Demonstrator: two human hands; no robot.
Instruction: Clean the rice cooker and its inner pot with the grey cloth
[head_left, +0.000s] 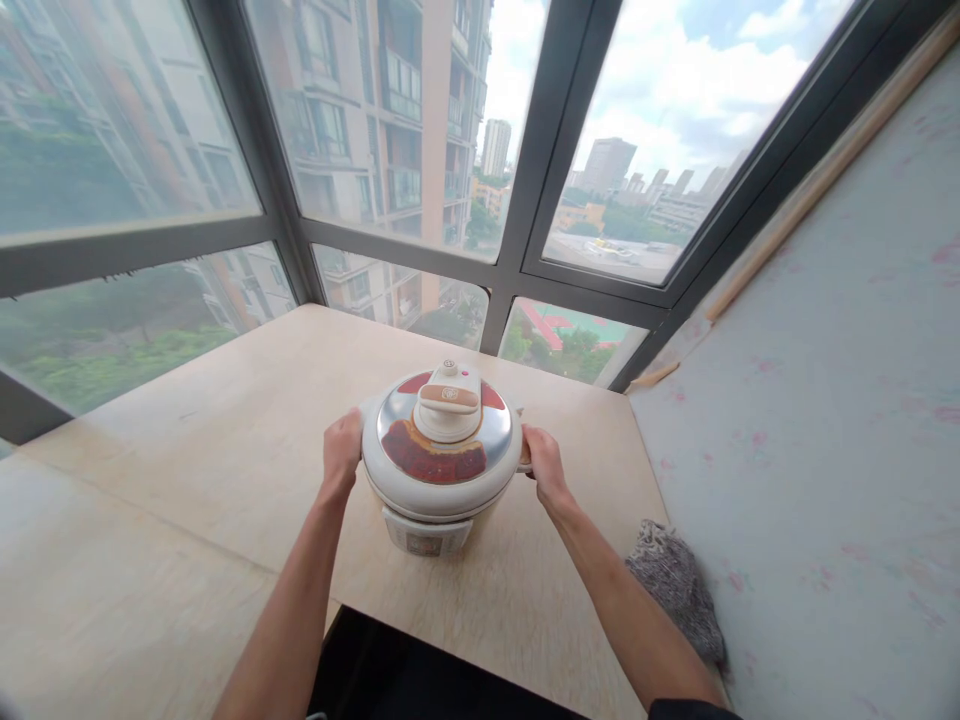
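An electric pressure cooker with a cream body and a shiny lid with dark red panels is between my hands, at or just above the pale wooden surface; I cannot tell whether it touches. Its lid handle points up, and a control panel faces me. My left hand is closed on the cooker's left side, where the handle is hidden by my fingers. Around the right side handle my right hand is wrapped, with part of that handle showing.
Window panes in dark frames rise behind the surface. A wall with a floral pattern borders it on the right. At the foot of that wall lies a grey shaggy cloth. A dark opening shows below the front edge.
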